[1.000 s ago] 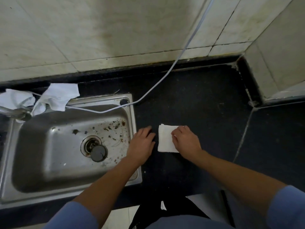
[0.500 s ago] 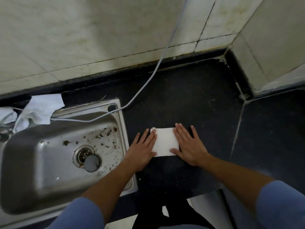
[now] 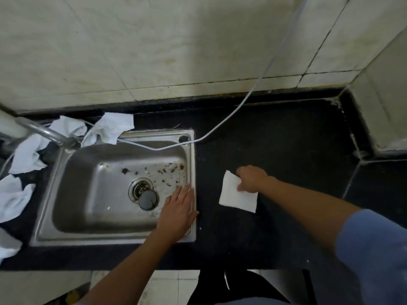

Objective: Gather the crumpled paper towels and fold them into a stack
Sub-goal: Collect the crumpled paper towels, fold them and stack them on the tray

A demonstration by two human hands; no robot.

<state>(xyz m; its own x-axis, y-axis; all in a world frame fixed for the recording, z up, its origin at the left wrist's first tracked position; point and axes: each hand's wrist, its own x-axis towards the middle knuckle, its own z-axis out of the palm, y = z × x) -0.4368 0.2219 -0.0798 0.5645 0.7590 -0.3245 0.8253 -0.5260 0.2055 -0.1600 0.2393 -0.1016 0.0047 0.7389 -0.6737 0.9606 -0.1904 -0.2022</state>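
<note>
A folded white paper towel [image 3: 235,198] lies flat on the black counter [image 3: 286,150], right of the sink. My right hand [image 3: 252,179] rests on its upper right edge, fingers curled, thumb on the sheet. My left hand [image 3: 179,211] is away from the towel, flat and straight-fingered over the sink's right rim. Several crumpled white paper towels lie at the left: one [image 3: 111,127] behind the sink, one [image 3: 69,126] by the faucet, another [image 3: 26,155] and more [image 3: 13,198] along the left edge.
The steel sink [image 3: 192,148] holds brown debris and a black drain plug [image 3: 148,199]. A faucet [image 3: 47,133] reaches in from the left. A white cable [image 3: 242,105] runs from the tiled wall across the sink's back rim. A wall corner stands at the right.
My left hand left the folded towel and moved left over the sink rim. My right hand went from flat on the towel to curled at its upper right edge. The view swung left.
</note>
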